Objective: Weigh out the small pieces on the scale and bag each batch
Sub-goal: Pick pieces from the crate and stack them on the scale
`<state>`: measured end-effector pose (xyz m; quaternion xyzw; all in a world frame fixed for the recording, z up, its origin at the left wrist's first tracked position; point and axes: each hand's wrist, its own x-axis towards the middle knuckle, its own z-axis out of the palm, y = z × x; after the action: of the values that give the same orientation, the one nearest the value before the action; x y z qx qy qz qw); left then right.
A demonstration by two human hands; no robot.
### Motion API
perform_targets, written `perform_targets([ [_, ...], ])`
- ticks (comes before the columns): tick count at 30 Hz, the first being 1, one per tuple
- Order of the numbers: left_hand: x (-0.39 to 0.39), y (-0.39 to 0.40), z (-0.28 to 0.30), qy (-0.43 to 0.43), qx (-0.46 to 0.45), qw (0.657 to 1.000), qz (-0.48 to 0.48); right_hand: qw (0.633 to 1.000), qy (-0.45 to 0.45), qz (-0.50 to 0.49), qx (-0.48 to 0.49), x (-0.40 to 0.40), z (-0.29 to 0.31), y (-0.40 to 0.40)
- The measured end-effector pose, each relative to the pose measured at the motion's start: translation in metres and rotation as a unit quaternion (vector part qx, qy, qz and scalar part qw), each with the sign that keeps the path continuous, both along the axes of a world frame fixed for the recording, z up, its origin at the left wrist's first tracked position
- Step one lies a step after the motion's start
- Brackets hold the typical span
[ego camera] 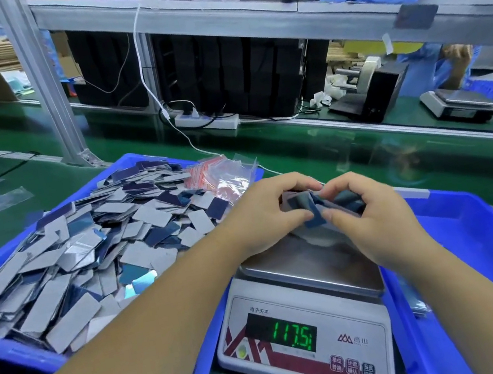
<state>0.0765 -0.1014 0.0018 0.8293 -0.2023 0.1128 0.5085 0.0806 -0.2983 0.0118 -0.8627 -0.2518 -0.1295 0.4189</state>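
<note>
While scale [299, 318] reads 117.5, left hand [262, 213] and right hand [370, 215] pinch pieces [314, 208] above its pan, fingers curled.

Both hands' fingers [310, 215] hide most of the held pieces [314, 211] — the count is unreadable.

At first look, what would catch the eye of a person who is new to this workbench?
Probably the green digits on the scale at bottom centre. Just above its pan, the left hand and right hand hold a stack of dark pieces. To the left, a blue tray is heaped with grey and blue pieces.
</note>
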Motion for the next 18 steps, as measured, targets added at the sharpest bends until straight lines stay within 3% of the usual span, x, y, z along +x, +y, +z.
perform_targets([
  [4, -0.001, -0.001, -0.002, -0.012, 0.088, 0.996, 0.012, 0.999, 0.025, 0.009, -0.039, 0.002, -0.002, -0.001],
  [8, -0.002, 0.006, -0.002, 0.003, 0.106, 0.994, 0.016, 0.995, 0.068, 0.018, -0.076, 0.002, -0.007, 0.0],
  [18, -0.002, 0.013, -0.007, 0.072, -0.009, 0.997, 0.02, 0.995, 0.049, 0.019, -0.089, 0.005, -0.007, -0.003],
])
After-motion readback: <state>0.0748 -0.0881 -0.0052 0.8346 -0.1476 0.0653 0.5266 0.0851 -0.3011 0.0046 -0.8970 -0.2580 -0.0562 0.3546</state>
